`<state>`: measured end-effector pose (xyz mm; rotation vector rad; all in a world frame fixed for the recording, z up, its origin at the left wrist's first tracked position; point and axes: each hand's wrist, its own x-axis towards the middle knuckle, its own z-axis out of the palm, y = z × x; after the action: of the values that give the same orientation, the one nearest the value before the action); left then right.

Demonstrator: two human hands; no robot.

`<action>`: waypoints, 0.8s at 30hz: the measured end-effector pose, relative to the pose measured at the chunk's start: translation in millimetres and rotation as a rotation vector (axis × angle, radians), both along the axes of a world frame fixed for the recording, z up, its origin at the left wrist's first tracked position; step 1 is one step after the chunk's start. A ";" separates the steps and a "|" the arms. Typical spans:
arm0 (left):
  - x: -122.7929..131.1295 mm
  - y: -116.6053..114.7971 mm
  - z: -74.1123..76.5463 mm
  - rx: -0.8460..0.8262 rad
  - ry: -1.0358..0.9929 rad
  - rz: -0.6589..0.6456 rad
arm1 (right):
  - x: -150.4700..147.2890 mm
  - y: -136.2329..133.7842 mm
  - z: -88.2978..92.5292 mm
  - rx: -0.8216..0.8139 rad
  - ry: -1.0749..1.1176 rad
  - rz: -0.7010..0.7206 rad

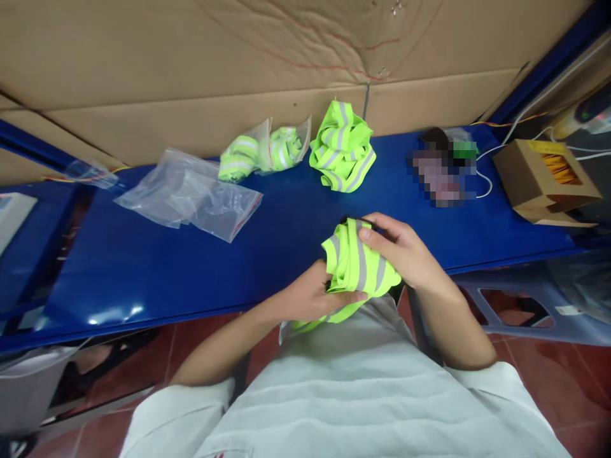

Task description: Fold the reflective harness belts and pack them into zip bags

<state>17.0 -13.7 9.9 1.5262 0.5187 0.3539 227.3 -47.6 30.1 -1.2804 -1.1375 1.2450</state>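
A bunched neon-yellow vest with grey reflective stripes (356,267) is held between both my hands at the near edge of the blue table (143,267). My left hand (310,296) grips its lower left side, fingers curled under the cloth. My right hand (401,251) clasps its upper right side, thumb pressed on top. A second crumpled neon vest (342,147) lies loose farther back on the table. A third one (260,152) sits partly inside a clear plastic bag to its left.
Empty clear plastic bags (191,194) lie at the left of the table. A small open cardboard box (544,178) with yellow contents stands at the right, white cables beside it. A cardboard wall (191,76) backs the table. A grey plastic stool (515,308) stands lower right.
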 end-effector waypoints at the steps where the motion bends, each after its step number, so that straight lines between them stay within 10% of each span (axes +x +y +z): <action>1: -0.2 -0.2 -2.1 0.007 -0.008 0.006 | -0.3 -0.8 -1.4 0.083 -0.129 -0.036; 6: -0.2 -2.8 -4.6 -0.002 -0.002 0.078 | 2.8 -15.8 4.5 0.447 -0.626 0.070; 9: -0.3 -2.1 1.2 0.024 -0.014 0.058 | 0.0 -25.3 7.4 0.406 -0.760 0.298; 13: -1.2 0.8 8.9 0.090 0.047 0.038 | -7.5 -29.1 1.9 0.335 -0.732 0.248; 20: 0.7 -3.0 5.9 -0.536 0.037 0.043 | -12.8 -25.9 -4.1 0.366 -0.671 0.079; 24: 4.8 -11.4 -2.9 -0.626 -0.053 -0.008 | -10.3 -28.0 0.8 0.267 -0.560 0.038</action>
<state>21.8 -25.1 7.0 0.9106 0.5193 0.1965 217.0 -75.6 30.9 -1.4445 -1.6668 0.7353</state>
